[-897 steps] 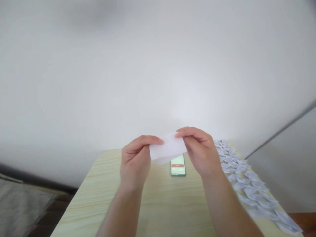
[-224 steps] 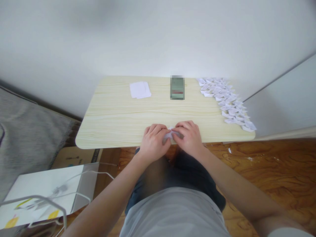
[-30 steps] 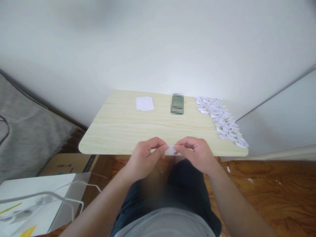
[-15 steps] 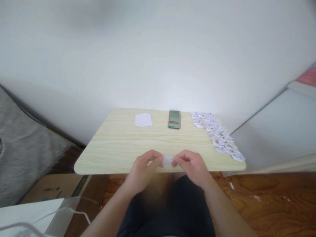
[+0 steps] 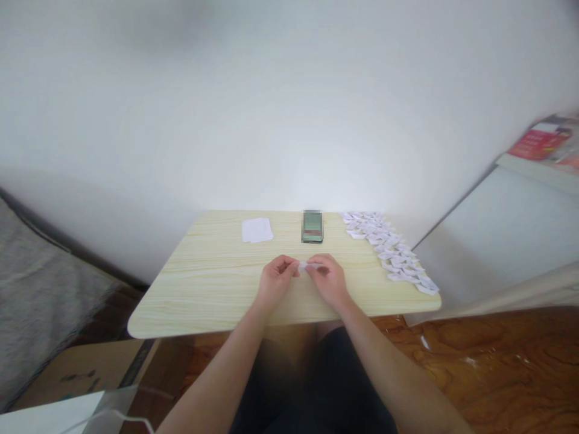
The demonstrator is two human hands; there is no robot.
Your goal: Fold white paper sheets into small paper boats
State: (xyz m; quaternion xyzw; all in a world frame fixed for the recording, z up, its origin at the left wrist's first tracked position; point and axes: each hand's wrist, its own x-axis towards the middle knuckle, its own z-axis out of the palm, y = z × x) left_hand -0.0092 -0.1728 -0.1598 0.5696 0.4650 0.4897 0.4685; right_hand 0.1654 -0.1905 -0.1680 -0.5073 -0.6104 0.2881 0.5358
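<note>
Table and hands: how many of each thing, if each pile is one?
Smartphone: 1
Stack of white paper sheets: 1
Cluster of folded paper boats: 1, too overlapped to count singly
Held piece of white paper: 1
Total: 4

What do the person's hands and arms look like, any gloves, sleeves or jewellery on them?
The left hand and right hand are ungloved, with no rings I can make out. The forearms are bare, without visible sleeves, watch or bracelet.

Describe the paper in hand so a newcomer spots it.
Start at the table; find the left hand and right hand over it. Pinched between them is the small white paper: the sheets and folded pieces lie on the table, this one is held.
</note>
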